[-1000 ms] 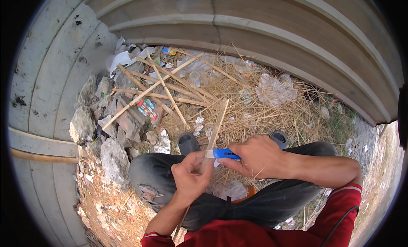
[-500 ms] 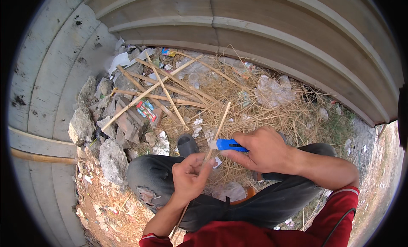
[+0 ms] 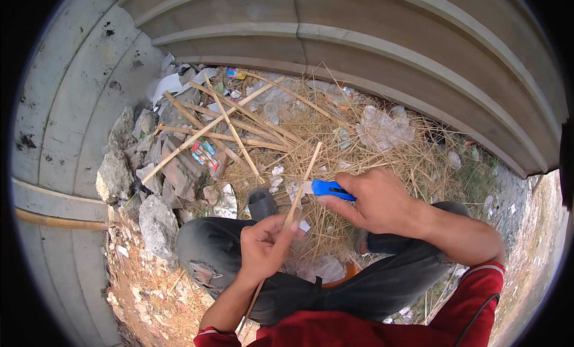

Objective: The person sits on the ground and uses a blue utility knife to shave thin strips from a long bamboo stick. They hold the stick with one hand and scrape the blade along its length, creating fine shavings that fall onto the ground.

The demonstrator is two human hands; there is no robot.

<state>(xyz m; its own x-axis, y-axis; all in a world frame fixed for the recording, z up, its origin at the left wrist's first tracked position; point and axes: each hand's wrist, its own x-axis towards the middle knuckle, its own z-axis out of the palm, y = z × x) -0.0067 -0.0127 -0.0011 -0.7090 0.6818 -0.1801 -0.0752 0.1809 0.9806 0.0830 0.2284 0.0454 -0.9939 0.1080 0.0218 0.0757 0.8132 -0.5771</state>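
Note:
My left hand [image 3: 266,244] is closed round a thin, pale wooden stick [image 3: 311,163]. The stick slants up and away from the fingers, and its lower end runs down past my forearm. In my right hand [image 3: 379,202] is a blue utility knife [image 3: 332,190], gripped with the thumb along its handle. Its short blade [image 3: 307,187] points left and meets the edge of the stick, some way above the left fingers. Whether the blade cuts into the wood cannot be made out.
Several dry canes [image 3: 239,138] lie crossed ahead, beside grey rocks [image 3: 160,227] on the left. Straw, plastic bags [image 3: 385,129] and a colourful wrapper [image 3: 205,155] litter the ground. A corrugated metal wall [image 3: 359,24] curves behind; pale panels [image 3: 72,108] stand at left. My bent knees flank the work.
The knife has slid up along the stick, away from my left hand, with my right hand moving slightly up and right. My left hand stays nearly in place, still holding the stick.

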